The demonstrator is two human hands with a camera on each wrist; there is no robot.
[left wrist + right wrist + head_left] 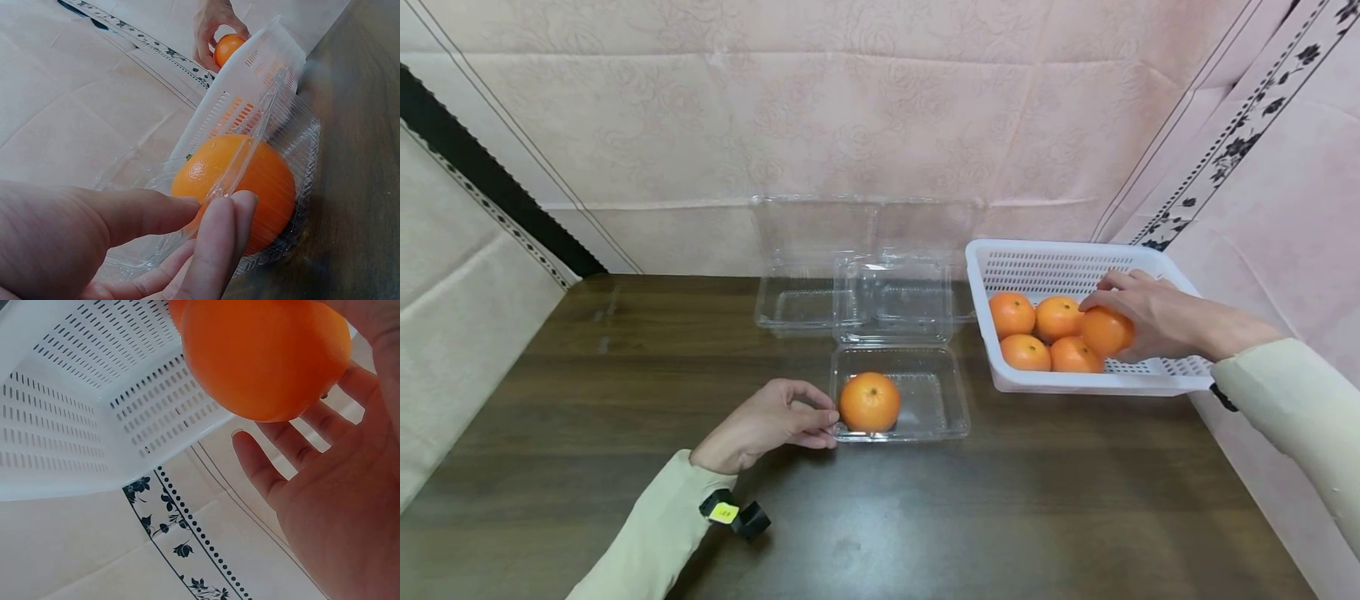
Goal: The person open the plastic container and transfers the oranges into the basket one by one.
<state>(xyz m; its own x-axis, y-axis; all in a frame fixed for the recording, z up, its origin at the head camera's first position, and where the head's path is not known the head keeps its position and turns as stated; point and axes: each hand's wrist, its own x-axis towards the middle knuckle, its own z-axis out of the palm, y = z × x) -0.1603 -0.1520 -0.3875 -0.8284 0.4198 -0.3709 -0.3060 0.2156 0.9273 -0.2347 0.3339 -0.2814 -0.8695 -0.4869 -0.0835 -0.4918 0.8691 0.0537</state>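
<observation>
My left hand [778, 423] pinches the left front rim of a clear plastic clamshell box [928, 408] between thumb and fingers. Inside that box, at its left side, sits one orange [869, 402]; its lid [895, 292] is folded back. Over on the right, my right hand [1157, 312] grips another orange [1107, 332] within a white plastic basket [1090, 382]. In the right wrist view the thumb and fingers lie around this orange [269, 356]. Several more oranges [1058, 318] rest in the basket's left half.
Behind the small box stands a larger clear clamshell container [797, 308], its lid upright against the patterned cloth backdrop [850, 125]. The brown wooden table [625, 400] extends under everything. Its right edge lies just past the basket.
</observation>
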